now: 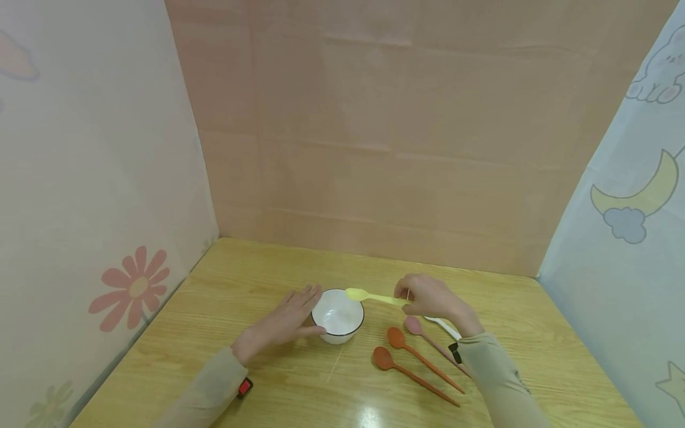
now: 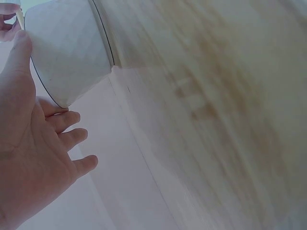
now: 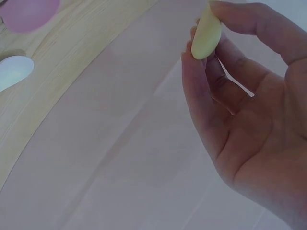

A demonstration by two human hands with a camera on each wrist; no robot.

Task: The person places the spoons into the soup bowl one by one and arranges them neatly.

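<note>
A white bowl with a dark rim stands on the wooden table. My left hand rests against its left side, thumb at the near side and fingers at the far side. The left wrist view shows the fingers of that hand mostly extended and spread beside the bowl. With thumb and fingertips my right hand pinches a yellow spoon by its handle. The spoon's head is over the bowl's right rim. Its handle end shows between the fingers of the right hand.
Right of the bowl lie two orange-brown spoons, the nearer spoon and the farther spoon. A pink spoon and a white spoon lie beyond, partly under the right forearm. A tan backdrop and printed side sheets surround the table.
</note>
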